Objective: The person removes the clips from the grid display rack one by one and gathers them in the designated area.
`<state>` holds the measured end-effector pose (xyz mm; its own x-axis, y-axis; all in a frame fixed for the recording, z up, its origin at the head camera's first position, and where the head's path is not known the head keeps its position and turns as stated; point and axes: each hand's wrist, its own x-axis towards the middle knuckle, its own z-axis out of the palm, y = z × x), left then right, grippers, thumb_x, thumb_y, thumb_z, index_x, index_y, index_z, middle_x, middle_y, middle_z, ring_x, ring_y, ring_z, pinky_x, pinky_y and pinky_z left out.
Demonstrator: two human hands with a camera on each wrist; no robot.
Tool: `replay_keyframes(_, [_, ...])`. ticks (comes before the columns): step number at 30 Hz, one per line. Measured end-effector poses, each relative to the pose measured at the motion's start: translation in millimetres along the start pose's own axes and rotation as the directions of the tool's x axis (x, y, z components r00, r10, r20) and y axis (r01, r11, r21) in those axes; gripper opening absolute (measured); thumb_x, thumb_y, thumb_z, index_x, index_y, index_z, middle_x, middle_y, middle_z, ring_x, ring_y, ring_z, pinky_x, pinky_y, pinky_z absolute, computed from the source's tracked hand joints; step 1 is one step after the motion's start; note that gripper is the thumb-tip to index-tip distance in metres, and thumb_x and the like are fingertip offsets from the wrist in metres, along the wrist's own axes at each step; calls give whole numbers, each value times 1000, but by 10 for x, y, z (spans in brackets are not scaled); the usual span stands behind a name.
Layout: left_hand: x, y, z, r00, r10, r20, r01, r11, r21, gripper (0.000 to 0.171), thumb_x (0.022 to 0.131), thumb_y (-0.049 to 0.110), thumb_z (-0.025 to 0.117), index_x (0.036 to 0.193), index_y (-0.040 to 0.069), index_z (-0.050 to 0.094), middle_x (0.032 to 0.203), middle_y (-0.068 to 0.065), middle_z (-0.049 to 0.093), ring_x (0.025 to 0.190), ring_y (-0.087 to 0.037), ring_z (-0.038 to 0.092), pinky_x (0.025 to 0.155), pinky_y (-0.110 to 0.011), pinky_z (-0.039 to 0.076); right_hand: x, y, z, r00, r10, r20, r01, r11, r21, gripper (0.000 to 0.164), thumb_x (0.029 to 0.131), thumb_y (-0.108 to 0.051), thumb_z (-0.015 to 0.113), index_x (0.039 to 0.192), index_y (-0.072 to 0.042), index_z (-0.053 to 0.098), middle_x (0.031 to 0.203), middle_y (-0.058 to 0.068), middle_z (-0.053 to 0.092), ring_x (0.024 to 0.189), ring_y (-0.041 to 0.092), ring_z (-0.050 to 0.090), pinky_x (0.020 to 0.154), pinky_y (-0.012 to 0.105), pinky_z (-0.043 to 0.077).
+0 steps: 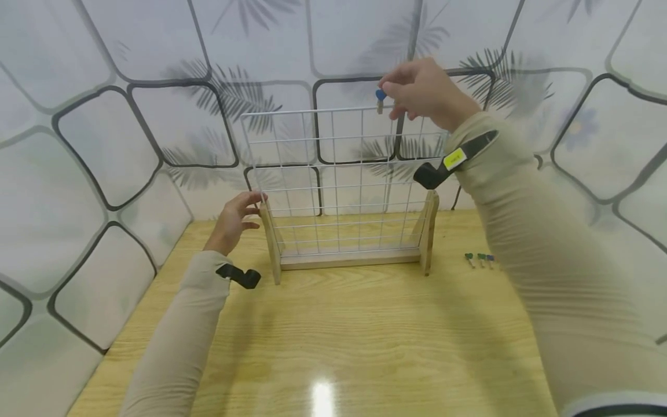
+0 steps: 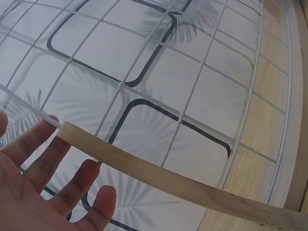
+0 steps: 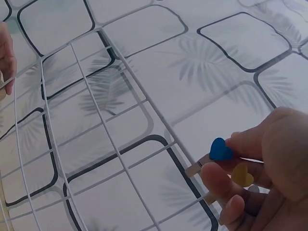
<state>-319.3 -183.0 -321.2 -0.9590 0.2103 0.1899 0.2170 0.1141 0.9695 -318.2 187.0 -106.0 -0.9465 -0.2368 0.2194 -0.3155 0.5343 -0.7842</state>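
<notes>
My right hand (image 1: 424, 92) is above the top edge of a white wire grid (image 1: 348, 186). Between thumb and fingers it pinches a small wooden clothespin with a blue heart (image 3: 220, 150), its wooden end close to the grid's top wire. A clothespin with a yellow heart (image 3: 242, 175) is also tucked among these fingers, with a pale one partly hidden behind it. My left hand (image 1: 233, 223) is beside the grid's left wooden support (image 1: 271, 243), its fingertips touching near the support's top and the wire.
The grid stands upright between two wooden supports, joined by a wooden base bar (image 1: 349, 259), on a wood-grain table (image 1: 333, 324). Several small clothespins with green and blue hearts (image 1: 481, 257) lie right of the stand. A patterned backdrop (image 1: 276, 52) rises behind it.
</notes>
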Motion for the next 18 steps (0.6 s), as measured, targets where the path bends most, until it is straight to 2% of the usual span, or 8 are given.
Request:
replay_keyframes(3, [4, 7, -10, 1000, 27, -11, -27, 1000, 14, 42, 106, 36, 29, 121, 8, 57, 131, -6, 49, 108, -23, 47, 82, -39, 42, 35, -5, 17, 1000, 22, -14, -23, 992, -121, 37, 101, -23, 53, 135, -7, 54, 120, 5, 61, 80, 14, 63, 60, 21, 46])
replay_keyframes(5, [6, 19, -5, 998, 48, -28, -47, 999, 14, 46, 106, 33, 29, 125, -1, 55, 124, -3, 52, 106, -20, 49, 82, -36, 44, 48, -15, 22, 999, 28, -25, -32, 983, -182, 36, 101, -23, 54, 134, -9, 55, 116, 5, 62, 80, 15, 63, 60, 22, 46])
replay_keyframes(9, [11, 50, -3, 996, 75, -55, -76, 997, -8, 47, 106, 28, 30, 125, -9, 52, 114, -2, 55, 102, -19, 51, 79, -32, 46, 63, -46, 35, 999, 16, -33, -24, 962, -270, 37, 101, -24, 54, 134, -9, 55, 116, 5, 62, 79, 14, 63, 63, 23, 48])
replay_keyframes(13, [8, 69, -6, 996, 76, -56, -77, 997, -10, 45, 107, 29, 30, 124, -6, 53, 113, -3, 55, 102, -19, 52, 79, -31, 46, 84, -77, 76, 998, 17, -61, -35, 949, -313, 35, 101, -22, 54, 132, -7, 56, 123, 7, 60, 78, 13, 65, 68, 24, 50])
replay_keyframes(18, [-13, 60, 3, 997, 49, -56, -50, 998, -25, 36, 107, 33, 31, 113, 13, 60, 114, -2, 54, 101, -18, 52, 78, -32, 46, 101, -93, 150, 993, 61, -106, -89, 953, -290, 31, 100, -18, 55, 129, -6, 56, 120, 6, 59, 80, 15, 66, 68, 24, 52])
